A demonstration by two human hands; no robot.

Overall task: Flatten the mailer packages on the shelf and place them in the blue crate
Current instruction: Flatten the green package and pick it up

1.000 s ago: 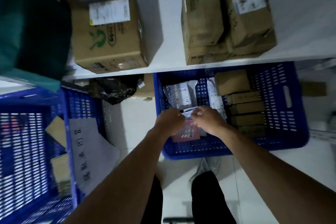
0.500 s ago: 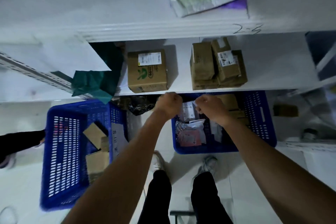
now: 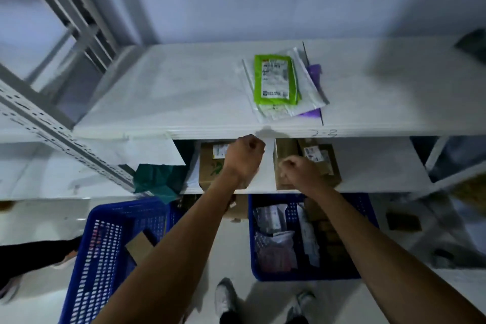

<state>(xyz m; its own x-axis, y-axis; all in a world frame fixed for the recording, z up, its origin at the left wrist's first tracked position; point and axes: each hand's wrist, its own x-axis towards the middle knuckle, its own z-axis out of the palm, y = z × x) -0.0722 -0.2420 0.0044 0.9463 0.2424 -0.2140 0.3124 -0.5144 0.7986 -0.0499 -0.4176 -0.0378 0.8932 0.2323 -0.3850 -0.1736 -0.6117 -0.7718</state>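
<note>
Both hands' curled fingers (image 3: 252, 143) hang empty, well below green mailer (image 3: 275, 79).

Hands: left hand (image 3: 246, 156) and right hand (image 3: 298, 172) are hanging curled into fists, empty, in front of the shelf (image 3: 184, 102) edge.
Mailers: a green mailer (image 3: 274, 79) is lying on a clear one (image 3: 302, 105) on the shelf.
Crate: blue crate (image 3: 368, 213) is sitting on the floor below, holding packages.
Boxes: cardboard boxes (image 3: 286, 155) are resting on the lower shelf.
</note>
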